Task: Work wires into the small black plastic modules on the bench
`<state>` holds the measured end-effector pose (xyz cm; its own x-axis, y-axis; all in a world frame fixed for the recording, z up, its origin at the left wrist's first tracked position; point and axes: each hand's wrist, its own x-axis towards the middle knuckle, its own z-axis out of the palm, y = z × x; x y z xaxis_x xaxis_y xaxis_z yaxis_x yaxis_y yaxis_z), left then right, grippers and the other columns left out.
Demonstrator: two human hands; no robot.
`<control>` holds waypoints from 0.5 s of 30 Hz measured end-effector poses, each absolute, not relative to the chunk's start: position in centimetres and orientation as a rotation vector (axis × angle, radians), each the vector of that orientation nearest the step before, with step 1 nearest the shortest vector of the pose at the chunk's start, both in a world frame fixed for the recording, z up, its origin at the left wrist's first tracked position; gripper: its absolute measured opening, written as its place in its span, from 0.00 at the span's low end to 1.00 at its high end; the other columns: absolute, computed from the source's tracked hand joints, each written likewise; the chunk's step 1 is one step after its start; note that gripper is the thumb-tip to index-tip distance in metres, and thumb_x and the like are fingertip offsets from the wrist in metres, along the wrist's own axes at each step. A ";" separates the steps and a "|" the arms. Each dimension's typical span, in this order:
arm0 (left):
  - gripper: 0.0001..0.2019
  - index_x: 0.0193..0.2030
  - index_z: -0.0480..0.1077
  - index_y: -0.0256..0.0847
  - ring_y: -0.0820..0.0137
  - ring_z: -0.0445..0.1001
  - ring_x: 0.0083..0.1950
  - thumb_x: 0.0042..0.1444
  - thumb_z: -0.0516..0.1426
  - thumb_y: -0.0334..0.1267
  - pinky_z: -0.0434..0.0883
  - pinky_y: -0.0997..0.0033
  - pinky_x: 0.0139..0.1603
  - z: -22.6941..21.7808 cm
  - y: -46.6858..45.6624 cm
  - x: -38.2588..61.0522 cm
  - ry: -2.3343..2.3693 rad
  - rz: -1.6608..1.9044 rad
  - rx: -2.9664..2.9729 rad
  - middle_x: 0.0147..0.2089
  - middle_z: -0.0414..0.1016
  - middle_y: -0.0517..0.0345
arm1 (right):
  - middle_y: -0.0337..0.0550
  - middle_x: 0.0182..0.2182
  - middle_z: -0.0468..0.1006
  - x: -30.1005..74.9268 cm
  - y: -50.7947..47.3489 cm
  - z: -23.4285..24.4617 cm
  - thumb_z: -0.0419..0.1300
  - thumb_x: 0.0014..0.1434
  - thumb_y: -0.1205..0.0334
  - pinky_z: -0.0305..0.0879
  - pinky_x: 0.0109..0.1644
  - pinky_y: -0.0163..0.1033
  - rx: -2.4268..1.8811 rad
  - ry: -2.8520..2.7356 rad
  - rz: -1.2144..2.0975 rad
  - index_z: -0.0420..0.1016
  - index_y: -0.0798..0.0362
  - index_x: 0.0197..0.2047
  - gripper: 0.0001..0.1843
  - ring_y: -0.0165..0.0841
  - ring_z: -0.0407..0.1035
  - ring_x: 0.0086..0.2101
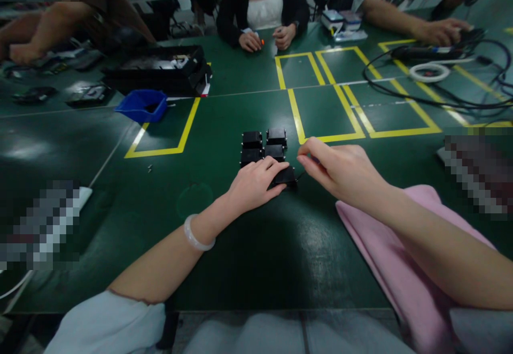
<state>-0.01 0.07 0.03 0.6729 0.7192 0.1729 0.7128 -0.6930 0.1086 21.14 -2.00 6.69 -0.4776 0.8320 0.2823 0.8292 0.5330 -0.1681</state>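
Green table (248, 247), yellow tape (295, 116) likely marking spots. Black blocks (273, 152) sit grouped mid-table, probably for easy reach. Left hand (254, 182) grips nearest block (286, 175), seemingly steadying it; right hand (347, 168) beside it, fingertips pressed together, can't tell on what.

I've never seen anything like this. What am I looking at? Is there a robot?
No robot here: these are a person's two bare hands, seen from a camera worn on that person's head, looking forward and down. On the glossy green tabletop, marked with yellow tape rectangles, sit several small black box-shaped parts. The left hand covers some, gripping the nearest one. The right hand is curled just beside it; whether it holds something thin is unclear. Farther left sits a blue plastic bin; a pink cloth lies at right. Another person is opposite.
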 end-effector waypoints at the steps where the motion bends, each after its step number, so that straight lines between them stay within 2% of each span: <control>1: 0.22 0.60 0.60 0.43 0.64 0.73 0.46 0.62 0.55 0.45 0.69 0.65 0.45 0.1 0.1 0.0 1.216 0.312 2.844 0.53 0.69 0.53 | 0.40 0.25 0.76 21.1 -2.0 6.7 0.43 0.68 0.54 0.49 0.27 0.34 -1.376 -2.446 0.013 0.68 0.54 0.43 0.18 0.29 0.67 0.23; 11: 0.22 0.61 0.60 0.44 0.64 0.72 0.46 0.62 0.55 0.44 0.68 0.65 0.46 0.3 0.0 0.0 1.214 0.291 2.843 0.53 0.69 0.53 | 0.38 0.25 0.75 21.0 -2.1 6.8 0.44 0.66 0.59 0.48 0.27 0.34 -1.366 -2.438 0.008 0.67 0.54 0.47 0.14 0.28 0.65 0.21; 15: 0.21 0.60 0.60 0.43 0.64 0.72 0.47 0.62 0.55 0.45 0.68 0.65 0.46 0.1 0.0 0.0 1.220 0.303 2.835 0.53 0.69 0.53 | 0.39 0.25 0.75 21.1 -2.1 6.8 0.42 0.68 0.54 0.49 0.27 0.34 -1.341 -2.453 0.018 0.68 0.54 0.43 0.17 0.30 0.68 0.24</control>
<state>0.03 0.00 0.13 0.6715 0.7229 0.1626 0.7151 -0.6898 0.1137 21.14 -2.11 6.75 -0.4942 0.8192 0.2911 0.8148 0.5532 -0.1734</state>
